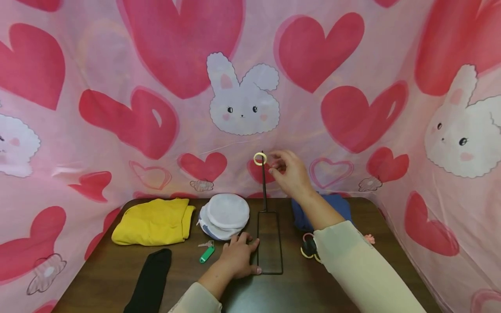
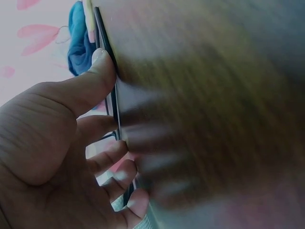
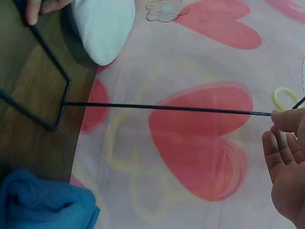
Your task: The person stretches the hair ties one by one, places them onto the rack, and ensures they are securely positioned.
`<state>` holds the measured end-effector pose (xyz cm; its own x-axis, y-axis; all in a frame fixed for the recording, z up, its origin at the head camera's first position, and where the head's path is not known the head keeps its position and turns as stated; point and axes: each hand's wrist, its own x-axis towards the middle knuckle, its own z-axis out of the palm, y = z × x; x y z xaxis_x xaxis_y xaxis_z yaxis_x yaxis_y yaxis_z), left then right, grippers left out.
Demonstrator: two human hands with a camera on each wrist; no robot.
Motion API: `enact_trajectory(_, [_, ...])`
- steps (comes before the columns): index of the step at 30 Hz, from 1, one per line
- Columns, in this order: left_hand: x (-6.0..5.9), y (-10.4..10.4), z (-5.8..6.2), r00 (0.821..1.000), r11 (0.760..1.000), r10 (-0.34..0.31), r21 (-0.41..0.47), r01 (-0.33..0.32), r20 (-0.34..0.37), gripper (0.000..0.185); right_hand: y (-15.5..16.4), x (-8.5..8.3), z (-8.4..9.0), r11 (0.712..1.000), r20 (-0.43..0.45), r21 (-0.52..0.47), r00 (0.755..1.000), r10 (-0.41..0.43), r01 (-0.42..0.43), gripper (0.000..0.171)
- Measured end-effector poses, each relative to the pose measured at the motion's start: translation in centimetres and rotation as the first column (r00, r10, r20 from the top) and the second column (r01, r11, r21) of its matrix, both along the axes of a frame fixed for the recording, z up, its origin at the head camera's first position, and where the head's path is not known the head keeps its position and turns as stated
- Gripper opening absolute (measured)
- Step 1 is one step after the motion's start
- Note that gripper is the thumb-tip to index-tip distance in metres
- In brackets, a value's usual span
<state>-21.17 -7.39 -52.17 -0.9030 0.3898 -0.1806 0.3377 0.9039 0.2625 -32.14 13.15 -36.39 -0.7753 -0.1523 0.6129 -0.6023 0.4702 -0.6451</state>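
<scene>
Left hand [image 2: 57,157] presses stand [image 2: 114,114]; head view shows ring [image 1: 259,158].

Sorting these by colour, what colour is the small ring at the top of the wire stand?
Yellow. The ring shows best in the head view, beside the right hand.

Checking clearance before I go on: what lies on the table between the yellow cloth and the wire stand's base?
In the head view, between the yellow cloth and the wire stand lie stacked white pads, a green key tag, and the left hand on the base.
</scene>
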Motion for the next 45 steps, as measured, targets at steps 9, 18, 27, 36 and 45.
enact_trajectory(9, [0.1, 0.0, 0.2, 1.000, 1.000, -0.014, -0.002, 0.014, 0.000, 0.087, 3.6, 4.0, -1.8, 0.997, 0.028, 0.076, 0.999, 0.017, -0.019, 0.038])
enact_trajectory(18, [0.0, -0.2, 0.1, 1.000, 1.000, -0.025, 0.004, 0.025, -0.014, 0.087, 7.9, 6.7, -4.6, 0.974, 0.074, 0.228, 0.997, -0.005, -0.012, 0.033])
enact_trajectory(27, [0.1, 0.0, 0.3, 1.000, 1.000, -0.014, -0.012, 0.014, -0.002, 0.086, 12.2, 8.2, -9.2, 0.950, 0.177, 0.311, 0.984, -0.030, -0.027, 0.030])
enact_trajectory(36, [0.2, 0.1, 0.3, 1.000, 1.000, -0.017, -0.011, 0.017, 0.001, 0.087, 16.5, 9.0, -12.8, 0.932, 0.219, 0.363, 0.973, -0.074, -0.011, 0.029])
enact_trajectory(45, [0.0, -0.2, 0.1, 1.000, 1.000, -0.020, -0.011, 0.020, -0.003, 0.087, 18.7, 9.0, -14.8, 0.873, 0.288, 0.485, 0.951, -0.114, -0.042, 0.033])
